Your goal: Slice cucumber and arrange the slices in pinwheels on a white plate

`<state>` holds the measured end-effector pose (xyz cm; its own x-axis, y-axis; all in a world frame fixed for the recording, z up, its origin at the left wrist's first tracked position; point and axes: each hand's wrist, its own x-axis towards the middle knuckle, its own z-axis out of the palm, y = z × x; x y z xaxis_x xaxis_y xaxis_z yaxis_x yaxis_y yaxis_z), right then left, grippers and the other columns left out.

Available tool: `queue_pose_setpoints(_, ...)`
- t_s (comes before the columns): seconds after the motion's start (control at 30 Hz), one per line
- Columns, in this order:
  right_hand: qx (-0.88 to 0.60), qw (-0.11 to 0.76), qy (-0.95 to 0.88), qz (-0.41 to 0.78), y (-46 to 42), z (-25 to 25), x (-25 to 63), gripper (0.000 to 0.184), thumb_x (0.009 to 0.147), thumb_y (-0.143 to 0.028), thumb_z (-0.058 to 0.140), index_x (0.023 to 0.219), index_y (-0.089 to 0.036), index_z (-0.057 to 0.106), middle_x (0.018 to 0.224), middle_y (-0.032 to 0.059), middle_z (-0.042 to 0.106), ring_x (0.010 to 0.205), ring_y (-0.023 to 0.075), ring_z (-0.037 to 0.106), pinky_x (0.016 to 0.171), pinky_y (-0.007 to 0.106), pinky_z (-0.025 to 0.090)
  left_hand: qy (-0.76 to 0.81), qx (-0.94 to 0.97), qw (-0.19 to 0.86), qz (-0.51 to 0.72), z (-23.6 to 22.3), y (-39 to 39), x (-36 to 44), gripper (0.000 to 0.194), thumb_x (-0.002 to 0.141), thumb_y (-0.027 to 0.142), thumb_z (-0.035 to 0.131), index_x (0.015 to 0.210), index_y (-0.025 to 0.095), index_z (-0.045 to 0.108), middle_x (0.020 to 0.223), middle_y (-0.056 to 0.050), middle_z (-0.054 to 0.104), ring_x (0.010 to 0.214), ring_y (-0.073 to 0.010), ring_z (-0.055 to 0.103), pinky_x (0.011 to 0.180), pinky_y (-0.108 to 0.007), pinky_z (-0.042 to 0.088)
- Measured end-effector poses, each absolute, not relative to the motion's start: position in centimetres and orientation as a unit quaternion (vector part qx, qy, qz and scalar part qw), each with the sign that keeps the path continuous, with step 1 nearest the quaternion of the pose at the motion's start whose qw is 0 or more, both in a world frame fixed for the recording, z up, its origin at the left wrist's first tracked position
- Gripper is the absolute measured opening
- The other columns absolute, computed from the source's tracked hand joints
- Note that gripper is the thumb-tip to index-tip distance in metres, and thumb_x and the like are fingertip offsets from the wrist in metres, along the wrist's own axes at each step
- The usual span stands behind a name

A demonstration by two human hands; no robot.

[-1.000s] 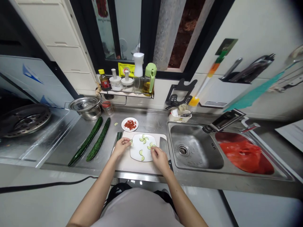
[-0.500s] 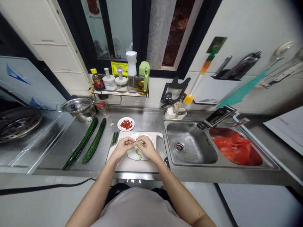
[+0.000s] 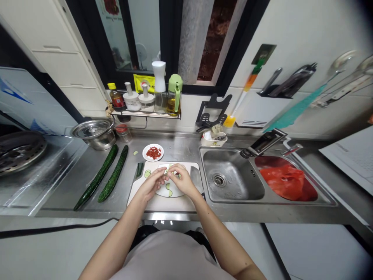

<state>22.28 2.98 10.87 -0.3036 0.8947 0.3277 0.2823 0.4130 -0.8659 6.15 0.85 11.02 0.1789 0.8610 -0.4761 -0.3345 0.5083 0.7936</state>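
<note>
The left hand [image 3: 154, 182], fingers half open, and the right hand [image 3: 183, 181], fingers bent close, are almost together above the plate [image 3: 177, 192], where two curved cucumber slices [image 3: 170, 193] lie just nearer to the person, though I cannot tell if they hold anything.

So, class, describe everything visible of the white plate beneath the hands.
The white plate looks smooth, perhaps ceramic, with a rounded near edge. It lies flat on the cutting board and bears pale cucumber slices with green edges. The left hand and right hand are over it, hiding much of it; whether they touch it is unclear.
</note>
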Motion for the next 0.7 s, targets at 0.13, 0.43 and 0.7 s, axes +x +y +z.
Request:
queue_pose_setpoints(0.13, -0.42, 0.416, -0.731, 0.34, 2.8, 10.6, 22.5, 0.014, 0.088, -0.029, 0.06, 0.077, -0.023, 0.065, 0.09, 0.0026, 0.064, 0.096, 0.0185, 0.055, 0.091, 0.035, 0.039, 0.513, 0.316, 0.673, 0.429, 10.7, 1.2, 5.9, 0.059, 0.063, 0.037, 0.076, 0.117, 0.021, 0.058, 0.072, 0.002, 0.063, 0.055, -0.0057, 0.048, 0.05, -0.019, 0.024)
queue_pose_setpoints(0.43, -0.437, 0.42, -0.717, 0.345, 2.5, 10.3, 22.6, 0.01, 0.084, -0.024, 0.059, 0.075, -0.022, 0.064, 0.088, 0.0028, 0.065, 0.095, 0.0181, 0.057, 0.084, 0.032, 0.042, 0.501, 0.387, 0.606, 0.481, 9.4, 1.2, 6.1, 0.068, 0.058, 0.038, 0.079, 0.119, 0.019, 0.056, 0.067, 0.003, 0.061, 0.066, -0.0114, 0.056, 0.068, -0.024, 0.041)
queue_pose_setpoints(0.7, -0.443, 0.424, -0.677, 0.407, 2.3, 10.3, 22.2, 0.012, 0.08, -0.024, 0.057, 0.07, -0.02, 0.062, 0.082, 0.0029, 0.065, 0.086, 0.0167, 0.058, 0.066, 0.025, 0.042, 0.485, 0.413, 0.575, 0.514, 10.2, 0.9, 6.4, 0.065, 0.061, 0.031, 0.076, 0.121, 0.019, 0.052, 0.073, 0.004, 0.062, 0.066, -0.0093, 0.054, 0.072, -0.024, 0.041)
